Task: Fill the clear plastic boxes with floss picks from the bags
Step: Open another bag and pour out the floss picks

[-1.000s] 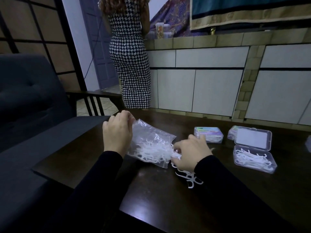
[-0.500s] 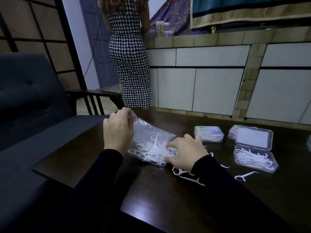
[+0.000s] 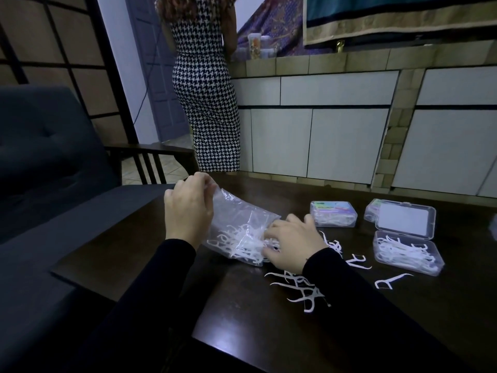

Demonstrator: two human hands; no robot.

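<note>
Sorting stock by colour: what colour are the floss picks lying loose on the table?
White, plain; the loose floss picks show best in the head view against the dark table.
</note>
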